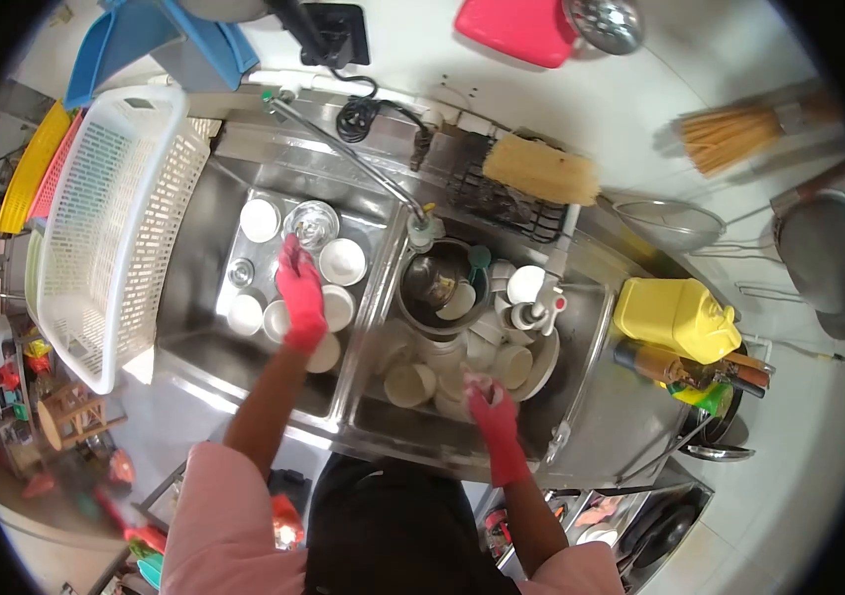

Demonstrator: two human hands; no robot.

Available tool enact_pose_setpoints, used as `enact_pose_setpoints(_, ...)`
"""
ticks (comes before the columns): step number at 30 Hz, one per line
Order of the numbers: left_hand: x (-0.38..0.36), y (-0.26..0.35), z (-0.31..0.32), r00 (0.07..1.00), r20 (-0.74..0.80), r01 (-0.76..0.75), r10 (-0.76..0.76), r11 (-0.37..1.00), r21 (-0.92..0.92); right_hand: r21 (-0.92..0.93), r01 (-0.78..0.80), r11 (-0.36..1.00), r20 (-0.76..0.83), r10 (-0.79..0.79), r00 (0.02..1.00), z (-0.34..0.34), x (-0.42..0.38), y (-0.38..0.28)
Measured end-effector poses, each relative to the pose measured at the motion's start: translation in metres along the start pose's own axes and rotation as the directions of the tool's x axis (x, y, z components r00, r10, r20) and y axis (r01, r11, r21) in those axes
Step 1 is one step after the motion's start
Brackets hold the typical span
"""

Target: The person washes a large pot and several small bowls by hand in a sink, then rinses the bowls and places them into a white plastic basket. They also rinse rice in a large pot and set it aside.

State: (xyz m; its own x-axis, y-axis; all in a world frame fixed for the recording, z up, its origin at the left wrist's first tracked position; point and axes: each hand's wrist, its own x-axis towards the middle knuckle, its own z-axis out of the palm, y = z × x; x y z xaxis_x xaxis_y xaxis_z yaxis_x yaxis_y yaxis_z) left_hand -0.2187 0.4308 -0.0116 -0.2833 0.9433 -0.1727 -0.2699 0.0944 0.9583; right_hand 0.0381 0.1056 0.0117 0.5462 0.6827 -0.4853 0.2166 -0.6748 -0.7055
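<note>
Both hands wear red-pink gloves. My left hand (301,293) reaches into the left sink basin, its fingers close together at the near edge of a shiny metal bowl (312,224); whether they grip it is hard to tell. Several white bowls (343,262) stand around it on a tray. My right hand (491,407) is over the right basin, fingers closed around something pale and soapy that I cannot make out. Beside it lie white cups (512,366), stacked dishes and a large pot (442,288) holding dishes. The faucet (424,230) stands between the basins.
A white plastic basket (115,238) stands left of the sink. At the right are a yellow jug (677,319) and knives (744,372). A tan sponge-like block (541,171) rests on a black rack behind the right basin. Strainers and pans hang on the right wall.
</note>
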Motion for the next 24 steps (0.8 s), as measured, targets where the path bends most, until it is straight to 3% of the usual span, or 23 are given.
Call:
enact_pose_setpoints(2,-0.068,0.025,0.033,0.964,0.240,-0.102,0.117,0.992,-0.075,-0.029,-0.010,1.000,0.010,0.011,1.000,-0.009,0.002,-0.019)
enact_pose_setpoints(4,-0.119,-0.009,0.045,0.789,0.588,-0.286,0.178,0.954,0.095,0.126,0.015,0.992,0.030,-0.019,0.999,-0.009,0.006,-0.004)
enact_pose_setpoints(6,-0.138,-0.035,0.076,0.696,0.702,-0.314,-0.150,0.816,0.486,0.216,0.024,0.976,0.039,-0.033,0.999,-0.010,0.008,0.017)
enact_pose_setpoints(9,-0.140,-0.137,0.104,0.771,0.629,-0.490,-0.100,0.538,0.686,0.263,0.013,0.965,0.036,-0.023,0.999,-0.018,0.003,0.032)
enact_pose_setpoints(12,-0.133,-0.144,0.135,0.804,0.581,-0.548,-0.123,0.224,0.806,0.310,-0.024,0.950,0.012,0.021,1.000,-0.041,-0.020,0.002)
enact_pose_setpoints(14,-0.130,-0.141,0.147,0.797,0.574,-0.543,-0.188,0.191,0.818,0.341,-0.053,0.939,-0.030,0.067,0.997,-0.050,-0.030,-0.002)
enact_pose_setpoints(17,-0.122,-0.161,0.144,0.747,0.633,-0.607,-0.205,0.179,0.774,0.650,-0.294,0.701,0.225,0.193,0.955,-0.062,-0.034,0.007)
enact_pose_setpoints(20,-0.123,-0.165,0.146,0.752,0.617,-0.592,-0.231,0.175,0.787,0.460,-0.245,0.854,0.142,0.201,0.969,-0.056,-0.028,0.064)
enact_pose_setpoints(24,-0.120,-0.164,0.146,0.739,0.637,-0.597,-0.217,0.227,0.770,0.465,-0.191,0.865,0.084,0.172,0.982,-0.055,-0.023,0.081)
